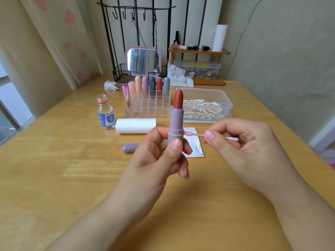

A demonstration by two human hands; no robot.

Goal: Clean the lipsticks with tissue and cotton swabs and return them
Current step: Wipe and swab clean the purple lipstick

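Mauve plastic fills our left hand (159,151): thumb and fingers curl around the base of an uncapped lipstick (176,120), held upright above the bench (72,178) with its brick-red bullet wound up. Our right hand (243,142) pinches the wooden shaft of a cotton swab (197,134) between thumb and forefinger; the pink-stained tip touches the lipstick's collar, while the clean white tip pokes out past the fingers. So both grips are clenched on something, one on the tube, one on the swab.

Just behind the hands a flat tissue square (194,147) lies on the wood, and the mauve cap (129,147) rests on its side to the left. Farther back we see a roll of tissue (136,125) lying down, an uncapped clear bottle (105,113), a clear organiser (146,107) holding a row of capped lipsticks (150,86), and an open clear box of cotton swabs (204,105). A crumpled tissue (110,85) sits near the mirror (143,60).
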